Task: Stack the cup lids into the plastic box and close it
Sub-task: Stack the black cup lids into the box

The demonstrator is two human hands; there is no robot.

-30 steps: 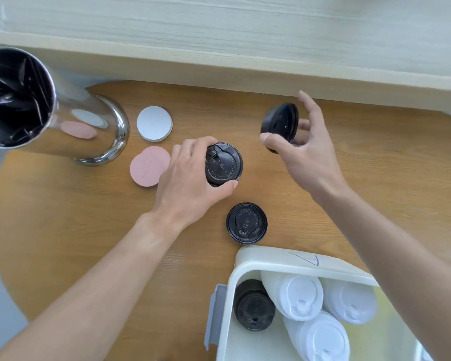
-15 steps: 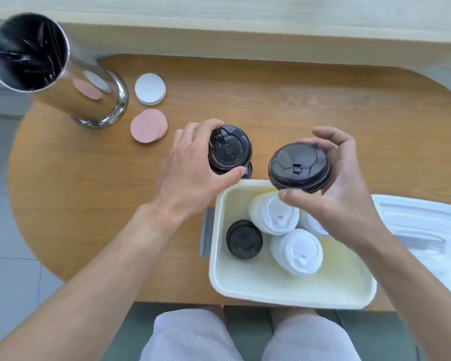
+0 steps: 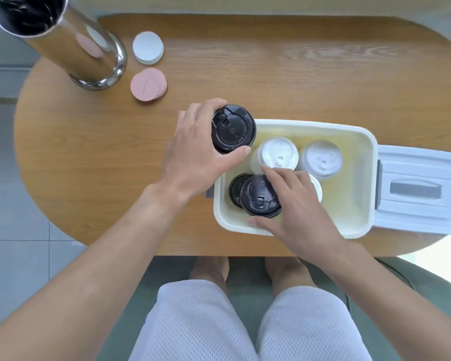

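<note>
The open cream plastic box [image 3: 354,230] sits at the table's near edge. Its grey-white cover [image 3: 417,188] lies flat beside it on the right. My left hand [image 3: 195,155] grips a black cup lid [image 3: 233,129] just above the box's far-left corner. Inside the box, my right hand [image 3: 292,204] holds another black lid [image 3: 259,196] over a black lid stack [image 3: 236,187] at the near left. Two white lid stacks [image 3: 277,152] [image 3: 320,157] stand in the box; a third is mostly hidden under my right hand.
A tall shiny metal cylinder [image 3: 71,40] with a black liner stands at the table's far left. A white disc [image 3: 148,47] and a small pile of pink discs [image 3: 148,84] lie next to it. My knees and a green seat are below the table edge.
My right hand has carried its black lid down into the box onto the black stack. My left hand keeps its lid near the box's corner. The camera view has tilted down.
</note>
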